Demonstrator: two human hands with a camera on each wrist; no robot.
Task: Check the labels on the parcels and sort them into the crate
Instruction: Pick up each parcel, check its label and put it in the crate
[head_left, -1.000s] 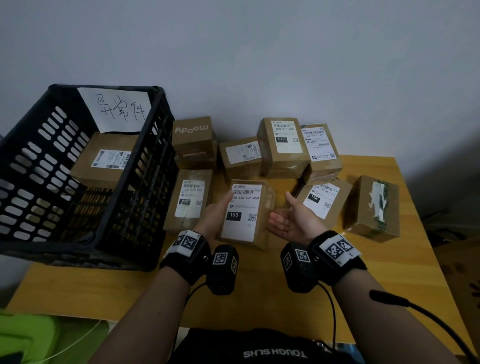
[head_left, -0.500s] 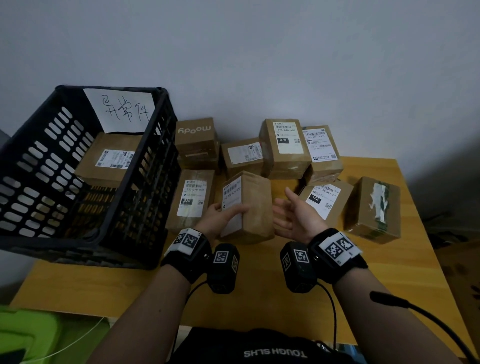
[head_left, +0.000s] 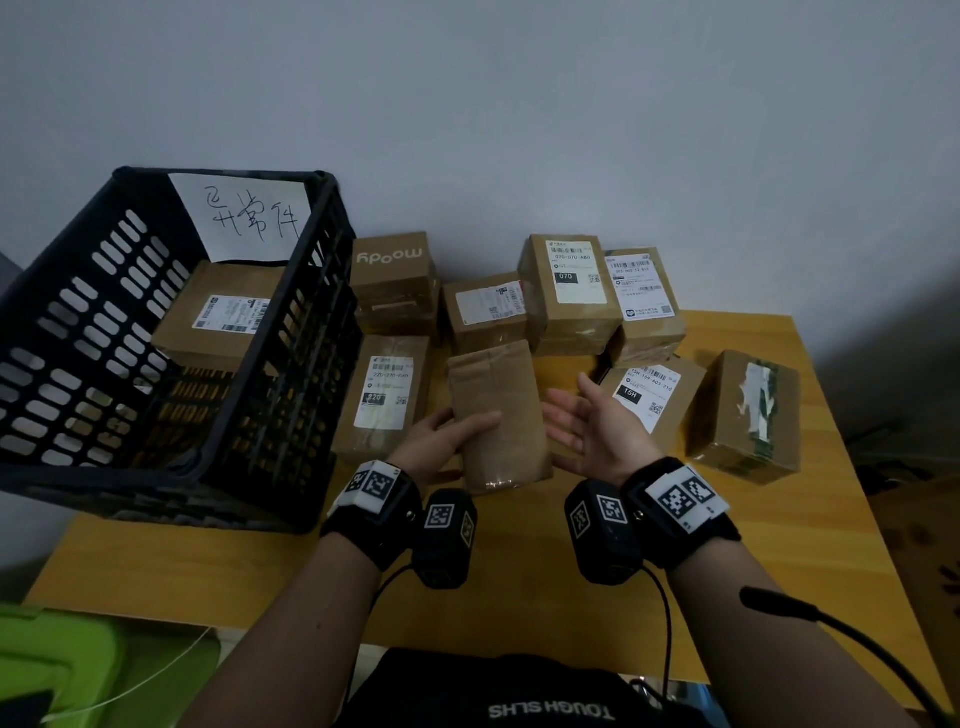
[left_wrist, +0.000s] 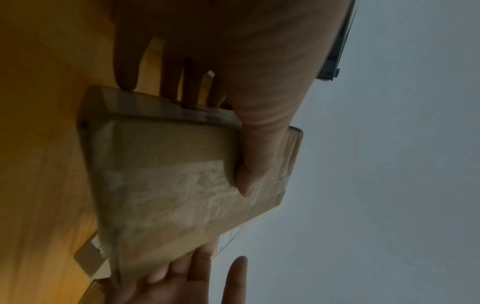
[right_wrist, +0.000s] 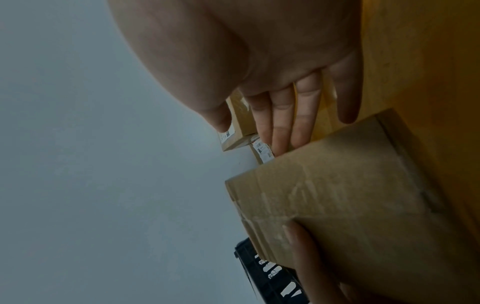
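Observation:
My left hand (head_left: 457, 441) grips a brown parcel (head_left: 498, 415) upright above the table, thumb across its plain face; no label shows on it. In the left wrist view the thumb (left_wrist: 259, 156) lies over the parcel (left_wrist: 187, 174) and the fingers reach behind it. My right hand (head_left: 587, 426) is open, palm toward the parcel's right side, close beside it; contact cannot be told. The right wrist view shows its straight fingers (right_wrist: 285, 115) by the parcel (right_wrist: 350, 195). The black crate (head_left: 291, 395) stands at the left with a handwritten sign and one labelled parcel (head_left: 223, 317) inside.
Several labelled parcels lie at the back of the yellow table (head_left: 519, 571): a "moody" box (head_left: 395, 275), a 070 parcel (head_left: 571, 286), a 220 parcel (head_left: 387, 395), a 15H parcel (head_left: 649, 395) and a taped box (head_left: 748, 410). Behind them is a wall. A green object (head_left: 52, 665) sits low left.
The left hand has turned the parcel so its white label, first facing me, now faces away and the plain side shows. The right hand stays open beside it.

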